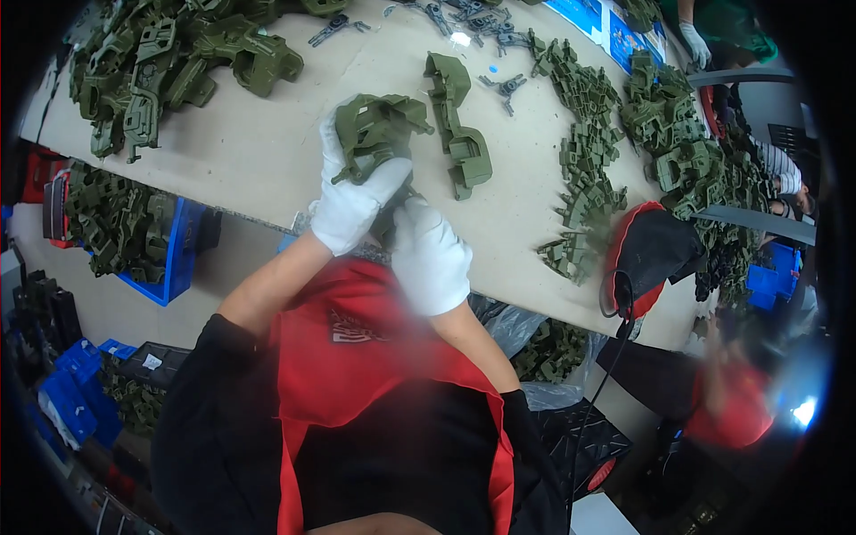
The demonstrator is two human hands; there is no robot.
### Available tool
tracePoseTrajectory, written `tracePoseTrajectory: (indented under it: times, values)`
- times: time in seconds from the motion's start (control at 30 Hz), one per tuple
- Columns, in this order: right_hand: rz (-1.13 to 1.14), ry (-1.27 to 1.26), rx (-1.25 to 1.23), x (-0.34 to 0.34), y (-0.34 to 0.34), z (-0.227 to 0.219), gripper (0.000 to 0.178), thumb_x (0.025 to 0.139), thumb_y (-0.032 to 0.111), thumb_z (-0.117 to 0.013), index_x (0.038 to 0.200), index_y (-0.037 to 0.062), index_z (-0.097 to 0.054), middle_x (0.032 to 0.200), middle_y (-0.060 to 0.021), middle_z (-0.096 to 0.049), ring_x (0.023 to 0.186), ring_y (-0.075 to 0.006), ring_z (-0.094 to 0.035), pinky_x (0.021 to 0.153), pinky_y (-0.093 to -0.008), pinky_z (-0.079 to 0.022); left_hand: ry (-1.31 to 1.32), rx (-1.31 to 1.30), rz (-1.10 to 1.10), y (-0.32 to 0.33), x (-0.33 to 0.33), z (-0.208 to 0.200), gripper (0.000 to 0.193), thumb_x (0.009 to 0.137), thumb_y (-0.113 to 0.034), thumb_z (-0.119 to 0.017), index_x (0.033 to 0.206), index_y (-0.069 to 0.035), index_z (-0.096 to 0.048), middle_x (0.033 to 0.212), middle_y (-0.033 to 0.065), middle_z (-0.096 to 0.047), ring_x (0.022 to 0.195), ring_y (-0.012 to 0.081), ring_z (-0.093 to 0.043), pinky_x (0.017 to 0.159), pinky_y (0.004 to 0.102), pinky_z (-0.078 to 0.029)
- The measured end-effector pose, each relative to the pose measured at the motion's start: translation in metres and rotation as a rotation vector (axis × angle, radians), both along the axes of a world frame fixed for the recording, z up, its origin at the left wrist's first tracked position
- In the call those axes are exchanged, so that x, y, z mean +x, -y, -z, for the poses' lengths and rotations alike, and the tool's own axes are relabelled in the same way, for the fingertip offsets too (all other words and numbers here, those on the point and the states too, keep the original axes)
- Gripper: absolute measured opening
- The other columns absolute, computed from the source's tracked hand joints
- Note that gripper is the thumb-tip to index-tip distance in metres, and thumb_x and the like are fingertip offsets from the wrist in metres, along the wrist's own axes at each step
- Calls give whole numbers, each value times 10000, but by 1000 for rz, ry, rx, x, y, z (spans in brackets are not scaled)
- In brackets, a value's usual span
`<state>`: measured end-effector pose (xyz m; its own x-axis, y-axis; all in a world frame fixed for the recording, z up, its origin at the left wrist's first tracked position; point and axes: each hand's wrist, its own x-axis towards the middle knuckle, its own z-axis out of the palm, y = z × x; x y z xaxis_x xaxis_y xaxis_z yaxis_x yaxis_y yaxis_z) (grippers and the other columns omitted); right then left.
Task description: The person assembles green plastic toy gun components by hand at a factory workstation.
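Note:
My left hand (pixel 355 207), in a white glove, is closed around a hollow olive-green molded plastic part (pixel 374 120), tilted over the near edge of the table. Against the lower end of that part is my right hand (pixel 432 259), also white-gloved, with its fingers curled. What the right fingers grip is hidden by the glove and blurred. Just right of the held part, a long olive-green plastic housing (pixel 460 134) lies on the table, touched by neither hand. Beyond it sits a small grey pronged piece (pixel 506 87).
Olive-green parts (pixel 152 71) are heaped at the far left, with a row of small green pieces (pixel 584 134) at right. A black-and-red bag (pixel 655 245) is at the right edge. A blue crate (pixel 181 250) stands below left. Other people work at right.

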<state>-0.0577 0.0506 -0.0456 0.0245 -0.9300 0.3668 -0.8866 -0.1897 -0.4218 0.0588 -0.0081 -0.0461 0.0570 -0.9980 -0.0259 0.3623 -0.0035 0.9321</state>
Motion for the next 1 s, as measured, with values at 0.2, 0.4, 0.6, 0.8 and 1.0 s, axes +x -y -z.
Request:
tracePoseTrajectory:
  times: [0.2, 0.4, 0.6, 0.8, 1.0]
  values:
    - [-27, 54, -20, -5, 4, 19, 113, 848, 160, -677, 908, 94, -607, 755, -89, -647, 608, -299, -640, 538, -399, -527, 81, -29, 9, 5, 2, 5, 637, 784, 26, -672, 1317, -70, -337, 1107, 72, -564, 965, 152, -572, 845, 305, -498]
    - [-14, 115, -15, 0, 6, 13, 89, 860, 165, -658, 906, 105, -610, 803, -107, -672, 647, -323, -649, 572, -425, -531, -6, 78, -37, 4, 9, 12, 638, 769, -5, -707, 1296, -72, -352, 1086, 74, -569, 939, 153, -581, 826, 307, -508]
    - [-371, 258, 203, -59, 62, -10, 222, 821, 195, -714, 1007, 95, -648, 796, -108, -690, 666, -306, -665, 634, -399, -552, -111, 228, -33, 27, 15, 24, 581, 752, 4, -720, 1255, -69, -438, 1032, 52, -608, 884, 151, -605, 786, 304, -523]
    - [9, 757, 515, -81, 166, -12, 626, 749, 213, -747, 1268, -71, -543, 1040, -169, -690, 871, -213, -682, 735, -314, -550, -500, 479, 252, 29, 36, 14, 405, 895, -320, -617, 1179, -33, -588, 979, 126, -678, 860, 254, -674, 777, 444, -576]
    - [-173, 112, 314, -17, 165, 17, 589, 755, 276, -730, 1278, 47, -586, 1088, -199, -683, 921, -287, -679, 841, -341, -515, -306, 255, 294, 14, 57, 5, 574, 917, -439, -593, 1305, -24, -511, 1138, 145, -636, 984, 227, -650, 820, 385, -565]
